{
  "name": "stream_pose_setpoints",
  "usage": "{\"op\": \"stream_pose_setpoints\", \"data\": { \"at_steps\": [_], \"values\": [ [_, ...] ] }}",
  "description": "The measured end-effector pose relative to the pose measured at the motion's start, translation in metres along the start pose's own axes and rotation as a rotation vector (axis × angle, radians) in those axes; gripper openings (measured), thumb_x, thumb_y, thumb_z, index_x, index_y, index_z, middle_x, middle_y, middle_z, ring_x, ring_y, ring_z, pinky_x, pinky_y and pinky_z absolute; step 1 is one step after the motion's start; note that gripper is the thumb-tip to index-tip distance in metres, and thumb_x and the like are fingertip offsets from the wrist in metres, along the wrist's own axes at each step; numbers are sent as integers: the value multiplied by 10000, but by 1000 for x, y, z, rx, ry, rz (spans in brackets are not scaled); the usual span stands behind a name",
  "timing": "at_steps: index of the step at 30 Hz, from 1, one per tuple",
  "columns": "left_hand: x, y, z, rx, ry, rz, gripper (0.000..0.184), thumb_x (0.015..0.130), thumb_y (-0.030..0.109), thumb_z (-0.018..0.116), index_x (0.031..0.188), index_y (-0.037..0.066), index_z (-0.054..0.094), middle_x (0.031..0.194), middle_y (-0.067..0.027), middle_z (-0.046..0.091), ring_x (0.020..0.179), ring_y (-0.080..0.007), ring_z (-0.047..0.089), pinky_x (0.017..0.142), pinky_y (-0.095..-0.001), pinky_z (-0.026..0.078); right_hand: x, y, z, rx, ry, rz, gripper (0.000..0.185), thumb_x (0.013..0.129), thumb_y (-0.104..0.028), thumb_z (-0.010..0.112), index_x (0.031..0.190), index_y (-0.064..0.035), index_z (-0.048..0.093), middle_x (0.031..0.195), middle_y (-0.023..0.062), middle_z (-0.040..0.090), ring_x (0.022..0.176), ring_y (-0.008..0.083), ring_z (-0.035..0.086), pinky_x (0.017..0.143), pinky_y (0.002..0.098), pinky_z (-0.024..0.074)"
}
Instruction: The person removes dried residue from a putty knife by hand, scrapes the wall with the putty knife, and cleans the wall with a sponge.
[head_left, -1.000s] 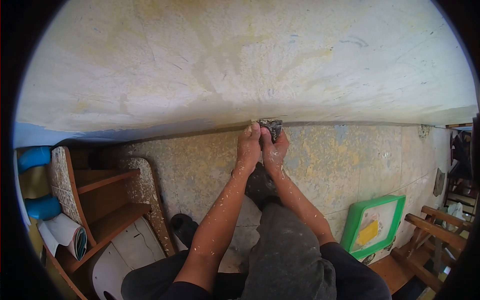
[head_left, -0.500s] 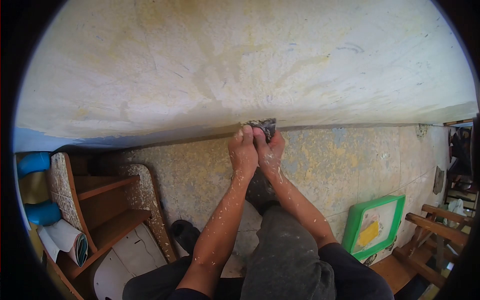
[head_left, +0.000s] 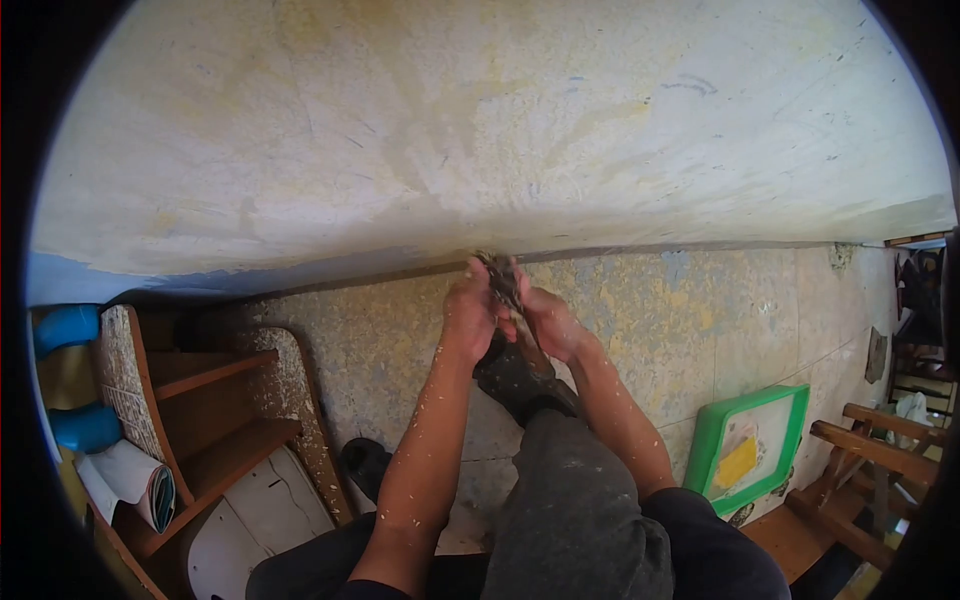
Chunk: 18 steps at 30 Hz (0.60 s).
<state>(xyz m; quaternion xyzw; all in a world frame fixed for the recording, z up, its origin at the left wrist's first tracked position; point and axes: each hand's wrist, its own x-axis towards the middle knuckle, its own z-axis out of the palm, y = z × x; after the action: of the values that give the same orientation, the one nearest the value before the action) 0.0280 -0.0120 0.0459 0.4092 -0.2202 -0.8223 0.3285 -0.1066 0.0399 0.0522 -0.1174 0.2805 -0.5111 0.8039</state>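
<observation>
A dark, flake-covered scraper (head_left: 503, 280) is between my two hands, low beside the base of the pale, stained wall (head_left: 480, 150). My left hand (head_left: 470, 310) is closed round its left side. On its right side is my right hand (head_left: 548, 315), its fingers blurred by motion. A brown handle-like part slants down from the blade between the hands. Pale flakes dot both forearms. Beneath the hands is a dark shoe (head_left: 520, 380) on the floor (head_left: 640, 330), which is covered with pale and yellowish chips.
A wooden shelf unit (head_left: 220, 400) with blue objects (head_left: 85, 427) and a rolled booklet (head_left: 125, 480) stands at the left. On the right lies a green-rimmed tray (head_left: 700, 450) holding something yellow, beside wooden furniture (head_left: 870, 455). My other shoe (head_left: 367, 465) is at lower left.
Both hands have drawn back slightly from the wall, and the scraper has turned between them, showing its handle. My right hand has shifted to the right, away from my left.
</observation>
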Motion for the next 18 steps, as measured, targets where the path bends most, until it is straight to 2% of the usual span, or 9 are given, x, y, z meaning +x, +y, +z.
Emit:
{"op": "stream_pose_setpoints", "data": {
  "at_steps": [1,2,4,6,7,11,13,16,18],
  "values": [
    [-1,3,1,-7,-146,-62,494,952,447,380,1215,49,504,1037,-71,607,776,-124,585,631,-278,507,-1,1,-1,-2,-3,-1,297,897,-330,582,949,-38,573,848,25,582,712,82,522,575,223,427],
    [-1,0,3,-8,-146,-63,494,952,447,380,1215,49,504,1037,-71,607,776,-124,585,631,-278,507,-5,2,-1,-128,102,7,277,899,-301,582,972,-36,552,873,29,578,747,81,520,591,228,433],
    [-2,-8,11,8,-35,43,522,951,451,374,1253,37,477,1102,-97,589,930,-152,580,834,-331,471,-11,8,3,-254,211,13,261,901,-271,583,994,-33,531,899,32,574,783,81,518,608,233,439],
    [-13,-2,15,-59,-139,26,488,955,423,390,1229,34,497,1115,-96,586,988,-163,562,893,-345,429,-13,13,20,-340,504,-260,243,909,-201,567,1062,-30,486,892,34,578,741,91,530,596,241,454],
    [-18,1,15,-125,-241,13,455,958,396,405,1205,30,516,1128,-95,583,1045,-174,543,953,-359,388,-13,16,17,-339,501,-257,243,909,-201,567,1062,-30,486,892,34,578,741,91,530,596,241,454],
    [-14,-12,0,5,-143,141,343,954,315,462,1112,31,568,1060,-75,599,942,-167,574,881,-319,428,-6,21,5,-398,536,-376,290,909,-162,563,1138,-28,447,911,44,592,694,92,551,557,235,463],
    [-9,-11,7,576,159,187,255,946,250,494,1007,25,594,914,-45,610,807,-143,572,749,-276,453,-1,19,7,-370,547,-446,294,908,-170,568,1138,-24,456,911,47,598,682,90,556,539,230,461],
    [1,-14,15,541,144,214,262,940,265,512,910,22,606,772,-14,581,682,-100,524,609,-242,429,6,17,8,-398,532,-501,238,892,-179,600,1047,-19,517,853,34,612,670,78,556,518,226,453],
    [7,-12,24,516,182,159,269,935,258,510,928,10,612,784,-40,605,699,-119,536,630,-270,436,15,19,4,-322,595,-479,140,889,-113,587,982,-17,545,832,18,607,672,85,542,540,240,459]
  ]
}}
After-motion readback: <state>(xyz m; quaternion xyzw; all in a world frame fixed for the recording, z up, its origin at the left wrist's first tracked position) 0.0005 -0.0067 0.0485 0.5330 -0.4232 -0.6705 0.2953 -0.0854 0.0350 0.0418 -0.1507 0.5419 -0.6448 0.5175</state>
